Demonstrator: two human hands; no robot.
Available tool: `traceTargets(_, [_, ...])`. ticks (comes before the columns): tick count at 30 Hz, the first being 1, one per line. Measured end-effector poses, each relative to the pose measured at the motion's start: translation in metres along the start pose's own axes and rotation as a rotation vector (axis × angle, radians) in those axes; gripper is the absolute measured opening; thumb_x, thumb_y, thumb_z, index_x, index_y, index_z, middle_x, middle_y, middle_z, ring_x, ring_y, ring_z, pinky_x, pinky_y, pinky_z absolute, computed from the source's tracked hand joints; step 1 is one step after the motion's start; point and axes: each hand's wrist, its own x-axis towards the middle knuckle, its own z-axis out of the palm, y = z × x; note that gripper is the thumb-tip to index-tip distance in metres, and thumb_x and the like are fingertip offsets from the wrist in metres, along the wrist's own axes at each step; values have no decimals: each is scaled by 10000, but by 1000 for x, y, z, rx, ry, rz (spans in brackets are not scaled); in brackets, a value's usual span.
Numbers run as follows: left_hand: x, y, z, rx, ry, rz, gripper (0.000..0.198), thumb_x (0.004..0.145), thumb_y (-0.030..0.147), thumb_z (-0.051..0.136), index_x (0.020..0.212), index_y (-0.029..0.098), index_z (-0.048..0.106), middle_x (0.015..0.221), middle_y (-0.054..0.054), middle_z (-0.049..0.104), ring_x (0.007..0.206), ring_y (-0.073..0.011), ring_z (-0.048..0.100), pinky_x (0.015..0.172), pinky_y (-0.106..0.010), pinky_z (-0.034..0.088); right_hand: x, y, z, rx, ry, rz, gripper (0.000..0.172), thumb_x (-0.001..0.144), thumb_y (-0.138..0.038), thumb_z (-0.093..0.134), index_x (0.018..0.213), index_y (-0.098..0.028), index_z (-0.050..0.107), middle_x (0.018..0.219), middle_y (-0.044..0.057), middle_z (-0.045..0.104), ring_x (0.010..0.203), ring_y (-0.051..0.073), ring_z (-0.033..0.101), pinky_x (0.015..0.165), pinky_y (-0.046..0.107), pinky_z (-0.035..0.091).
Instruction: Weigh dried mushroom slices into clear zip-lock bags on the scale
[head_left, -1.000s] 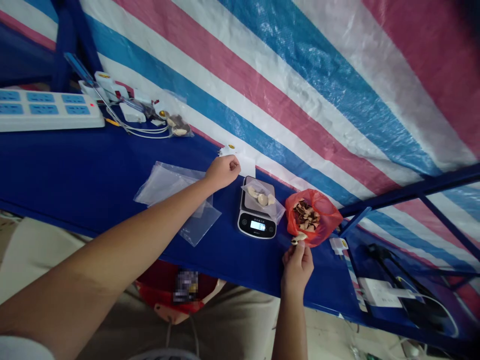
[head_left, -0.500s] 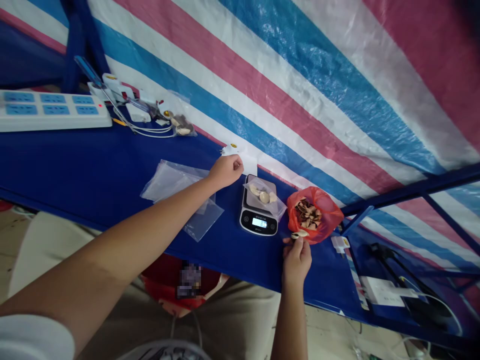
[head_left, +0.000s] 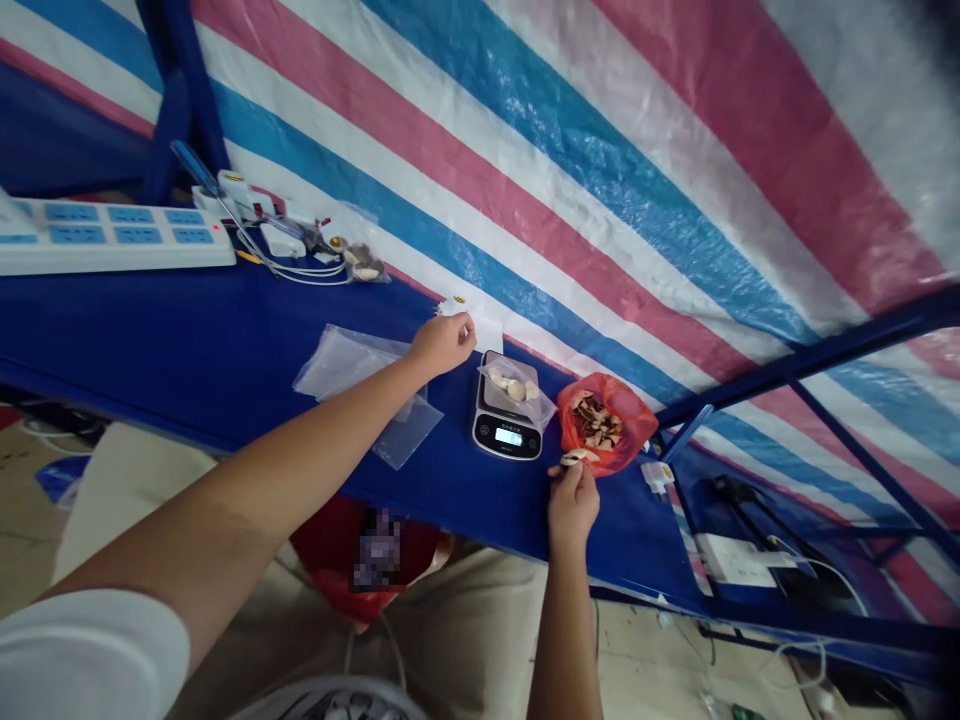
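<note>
My right hand (head_left: 574, 503) is closed on a pale, curled dried slice (head_left: 579, 456) at the near rim of a red plastic bag (head_left: 634, 420). Inside the bag are many brown and cream dried pieces (head_left: 596, 420). To its left stands a digital kitchen scale (head_left: 506, 435) with its display lit, the digits too blurred to read. A clear plastic bag (head_left: 541, 408) lies on the scale's plate, with several pale dried pieces (head_left: 516, 388) on or in it. Just left of the scale, my left hand (head_left: 444, 342) hovers with curled fingers; what they hold, if anything, is hidden.
Clear plastic bags (head_left: 405, 430) lie on the blue table (head_left: 225, 345) under my left forearm. A power strip (head_left: 112, 240), cables and a small filled bag (head_left: 364, 263) are at the back left. A white plug adapter (head_left: 656, 477) sits right of the red bag.
The camera view has shifted slightly, moving the scale and red bag a little left in the picture. Both hands keep nearly the same positions and grips.
</note>
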Motion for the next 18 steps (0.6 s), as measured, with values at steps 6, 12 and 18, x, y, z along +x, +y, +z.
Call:
traceTargets(6, [1,-2,1,-6,1,2,138,867,234,569,917,200,692,744,-30,708,741,-203,654,697,-296,439,0,2,1,36,15,25,482,982,-567,380,780,-210,632,584,12,589,514,171,519,563,291,394])
traceTargets(12, [1,-2,1,-23,-1,13,146,866,239,563,922,196,691,743,-32,705,731,-192,646,697,-294,440,0,4,1,138,29,94,379,950,-521,445,869,-202,634,631,6,621,471,147,477,501,279,373])
traceTargets(18, [2,-3,2,-27,17,23,145,859,238,558,906,199,689,724,-30,697,712,-191,639,682,-295,435,0,2,3,269,50,135,283,886,-441,502,961,-197,626,774,31,702,456,120,453,457,259,354])
